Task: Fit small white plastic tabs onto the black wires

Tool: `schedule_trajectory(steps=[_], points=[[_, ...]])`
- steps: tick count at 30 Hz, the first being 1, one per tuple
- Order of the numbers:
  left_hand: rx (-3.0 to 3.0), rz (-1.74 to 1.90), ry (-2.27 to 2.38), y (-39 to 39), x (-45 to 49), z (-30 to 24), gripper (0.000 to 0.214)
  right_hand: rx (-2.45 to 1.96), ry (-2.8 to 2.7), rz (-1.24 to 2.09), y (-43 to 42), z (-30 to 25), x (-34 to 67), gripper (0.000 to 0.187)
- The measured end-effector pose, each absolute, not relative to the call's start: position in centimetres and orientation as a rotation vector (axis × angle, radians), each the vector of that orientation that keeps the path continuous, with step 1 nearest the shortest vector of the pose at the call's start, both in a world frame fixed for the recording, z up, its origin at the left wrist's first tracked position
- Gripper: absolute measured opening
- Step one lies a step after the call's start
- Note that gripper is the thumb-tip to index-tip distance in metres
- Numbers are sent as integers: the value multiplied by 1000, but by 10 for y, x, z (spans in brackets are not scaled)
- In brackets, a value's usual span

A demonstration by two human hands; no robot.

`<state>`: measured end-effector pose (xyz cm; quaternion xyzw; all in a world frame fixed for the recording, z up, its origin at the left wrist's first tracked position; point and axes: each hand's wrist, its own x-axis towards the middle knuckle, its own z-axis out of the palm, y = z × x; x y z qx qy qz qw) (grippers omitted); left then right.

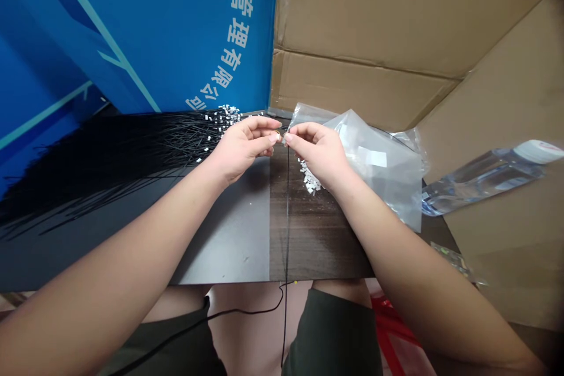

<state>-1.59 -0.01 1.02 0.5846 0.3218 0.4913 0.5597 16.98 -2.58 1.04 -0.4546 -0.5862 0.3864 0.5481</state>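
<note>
My left hand (244,144) and my right hand (315,150) meet above the far edge of the table, fingertips pinched together on the end of a thin black wire (287,211). The tiny tip between the fingers is mostly hidden. From there the wire hangs down past the table's front edge. To the left of my left hand lies a large fan of black wires (132,155), their far ends tipped with small white connectors. A heap of small white pieces (309,179) sits just under my right hand.
A crumpled transparent plastic bag (376,164) lies right of my right hand. A plastic water bottle (484,179) lies further right. Cardboard walls (396,17) and a blue printed banner (167,23) rise behind the dark table (317,241). A black cable (220,314) crosses my lap.
</note>
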Motion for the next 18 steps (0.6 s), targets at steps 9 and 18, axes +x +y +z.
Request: schedule_trajectory(steps=[9,18], points=[[1486,1058,805,1,-21,13,38,-1035,-1510,847,-25,8,173,14],[1473,894,811,3,-32,23,37,-1064,-1720,807,-29,12,174,13]])
